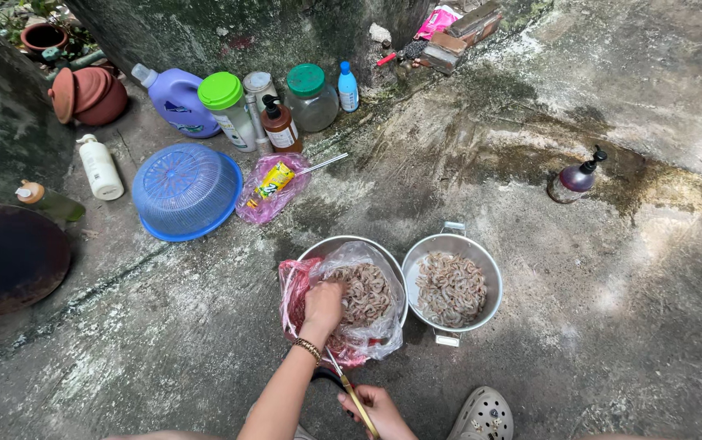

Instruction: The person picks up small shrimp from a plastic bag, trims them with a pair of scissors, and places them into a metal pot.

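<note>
Shrimp (365, 295), raw, greyish-pink, heaped in a clear plastic bag (375, 326) with a red bag (295, 295) beneath, both sitting in a round metal bowl (343, 242) on the concrete ground (595, 326). Bowl mostly hidden by the bags; only its far rim shows.

Left hand (323, 305): reaching into the bag's near edge, fingers curled down among the shrimp. Fingertips hidden; whether they have hold of one cannot be told. Beaded bracelet (308, 349) at the wrist.

Right hand (378, 410): low in view, partly cut off by the bottom edge, closed around the handles of scissors (349, 391). Blades point up toward the bags; their tips are hard to make out against the plastic.

Second metal pot (418, 277), with two small handles, just beside the bowl on its right, touching or nearly so; holds a shallow layer of shrimp.

Grey perforated clog (483, 414), bottom edge, partly cut off.

Upturned blue plastic basket (185, 191), far left. Pink bag (265, 195) beside it with a yellow packet inside and a thin rod sticking out.

Along the wall: purple detergent jug (176, 99), green-lidded jars, brown pump bottle (280, 125), small blue-capped bottle, white bottle (100, 167), clay pots (90, 94). Labels too small to read.

Purple pump bottle (575, 179), apart at right.

Dark round pan (4, 257), left edge, cut off.
</note>
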